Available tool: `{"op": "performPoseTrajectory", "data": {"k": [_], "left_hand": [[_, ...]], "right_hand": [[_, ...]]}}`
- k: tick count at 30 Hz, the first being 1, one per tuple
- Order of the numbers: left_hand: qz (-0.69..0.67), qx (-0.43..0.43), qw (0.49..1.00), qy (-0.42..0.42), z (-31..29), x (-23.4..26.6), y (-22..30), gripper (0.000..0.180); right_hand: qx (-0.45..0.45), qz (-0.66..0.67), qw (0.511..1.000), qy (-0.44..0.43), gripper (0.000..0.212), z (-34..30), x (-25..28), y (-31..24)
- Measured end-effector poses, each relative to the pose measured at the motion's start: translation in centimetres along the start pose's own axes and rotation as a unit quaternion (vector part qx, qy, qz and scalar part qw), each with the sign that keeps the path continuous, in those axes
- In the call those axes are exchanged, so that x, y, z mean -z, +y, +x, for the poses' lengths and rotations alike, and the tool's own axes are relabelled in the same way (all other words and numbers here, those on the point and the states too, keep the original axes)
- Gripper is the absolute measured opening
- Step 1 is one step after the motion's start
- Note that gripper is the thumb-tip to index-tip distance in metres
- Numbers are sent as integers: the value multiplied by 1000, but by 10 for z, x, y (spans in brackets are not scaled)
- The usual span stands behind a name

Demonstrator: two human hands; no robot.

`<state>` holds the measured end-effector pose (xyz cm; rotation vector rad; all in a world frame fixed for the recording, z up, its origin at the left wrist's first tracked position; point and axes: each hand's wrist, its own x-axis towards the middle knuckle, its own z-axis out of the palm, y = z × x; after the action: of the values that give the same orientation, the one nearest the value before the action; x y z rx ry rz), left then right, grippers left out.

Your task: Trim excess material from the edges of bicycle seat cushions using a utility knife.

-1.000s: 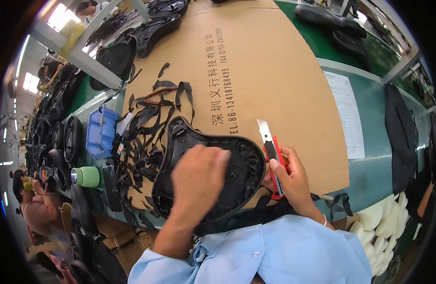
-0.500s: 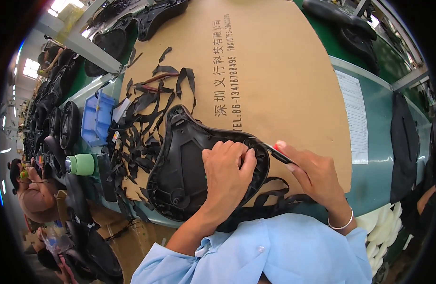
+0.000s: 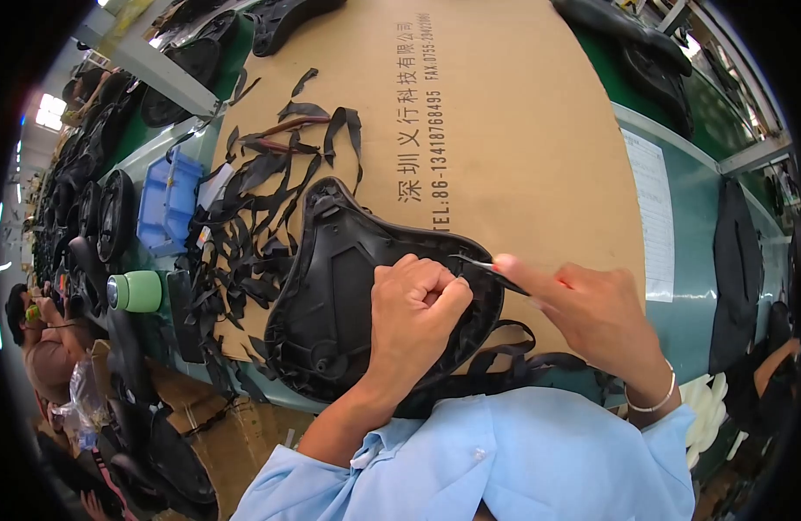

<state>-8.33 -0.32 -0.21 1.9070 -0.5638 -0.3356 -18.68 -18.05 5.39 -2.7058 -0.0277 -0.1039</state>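
Note:
A black bicycle saddle (image 3: 329,295) lies underside up on a cardboard sheet, its narrow nose pointing away from me. My left hand (image 3: 411,317) rests over the wide rear part, fingers curled and thumb pressed against the index finger; what they pinch, if anything, is hidden. In my right hand (image 3: 596,317) is a slim knife (image 3: 509,280) with a dark handle and a thin metal blade. Its tip points left, over the saddle's right rear rim, close to my left thumb. A black strip (image 3: 512,334) curls beside that rim.
Black offcut strips (image 3: 253,195) are heaped on the cardboard (image 3: 522,156) to the left. Beyond them stand a blue bin (image 3: 170,204) and a green cup (image 3: 140,291). A paper sheet (image 3: 651,217) lies at right. Another person (image 3: 57,339) sits at far left.
The knife has swung to a flatter angle, its tip now farther over the rim. My right hand has turned and shifted slightly right. My left hand stays on the saddle, its fingers more tightly curled.

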Motion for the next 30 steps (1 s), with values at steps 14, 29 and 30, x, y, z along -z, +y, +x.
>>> {"op": "performPoseTrajectory", "data": {"k": [14,29,30], "left_hand": [[-448,144,878,83,8,17,8,14],[-195,-190,948,163,106,72,4,24],[-11,-203,970,136,104,72,0,20]], "right_hand": [[-139,-120,983,-29,58,-28,-31,-39],[-114,-193,974,-46,69,27,-46,-33],[-103,-198,974,-29,67,31,-49,-34]]}}
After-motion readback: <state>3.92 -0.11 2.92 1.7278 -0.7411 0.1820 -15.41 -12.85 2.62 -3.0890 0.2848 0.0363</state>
